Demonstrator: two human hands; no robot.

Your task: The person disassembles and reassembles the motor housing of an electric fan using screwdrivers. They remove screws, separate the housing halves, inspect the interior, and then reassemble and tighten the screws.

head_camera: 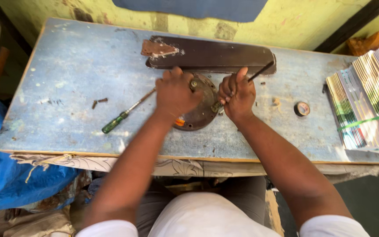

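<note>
While the round brown metal housing lies flat on the worn blue table, just in front of the long dark brown blade, it is pressed down by the left hand, whose fingers are curled over its upper left rim. Whether anything small is pinched under those fingers cannot be told. The right hand is closed in a fist around a thin dark tool, whose shaft juts up and to the right; its working tip is hidden at the housing's right edge, near a brass-coloured fitting.

Several risks are judged from this position. If the tool is forced, the tip could be thrown off the fitting and driven toward the left hand, since both hands are set close together on the same piece. The housing is only steadied by palm pressure, so it could be spun or slid across the smooth board. Small dark screws lie loose to the left, near a green-handled screwdriver, and could be knocked off the edge by a sweeping forearm. A roll of tape and a stack of shiny striped sheets are kept well apart on the right and seem less exposed.
</note>
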